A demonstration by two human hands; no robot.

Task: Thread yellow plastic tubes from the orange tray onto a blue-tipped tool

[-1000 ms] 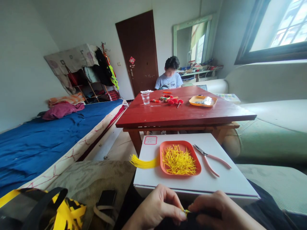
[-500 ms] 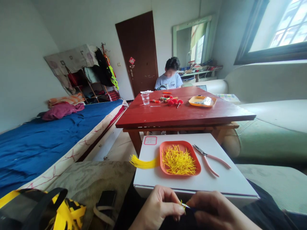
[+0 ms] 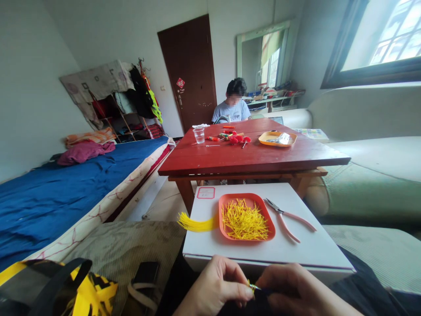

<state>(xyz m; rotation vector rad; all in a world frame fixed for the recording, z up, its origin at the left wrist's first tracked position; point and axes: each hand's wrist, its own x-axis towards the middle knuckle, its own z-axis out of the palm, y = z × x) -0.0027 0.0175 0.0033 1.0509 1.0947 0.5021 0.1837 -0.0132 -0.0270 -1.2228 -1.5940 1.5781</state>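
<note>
My left hand point(image 3: 219, 281) is closed in a pinch on a small piece of yellow cord point(image 3: 251, 285) at the bottom middle. My right hand point(image 3: 292, 285), also closed, holds a thin tool with a silver metal tip point(image 3: 257, 288) and a dark blue handle mostly hidden by the fingers. The metal tip meets the yellow cord. Beyond the hands, an orange-red tray point(image 3: 270, 232) holds many short yellow cord pieces point(image 3: 245, 221). Pink-handled pliers point(image 3: 286, 215) lie right of the tray, jaws pointing away. Left of it lies a bundle of long yellow cords point(image 3: 197, 224).
The tray rests on a white box point(image 3: 305, 245) in front of me. Behind stands a red table point(image 3: 204, 162) with a cup point(image 3: 199, 135), red fluffy pieces point(image 3: 236, 139) and a yellow tray point(image 3: 278, 145). A person point(image 3: 232, 109) sits at its far side. A bag point(image 3: 82, 289) is at lower left.
Both hands stay almost in place. The loose yellow end that stuck up between my fingers now sits lower, and the metal tip has shifted slightly.
</note>
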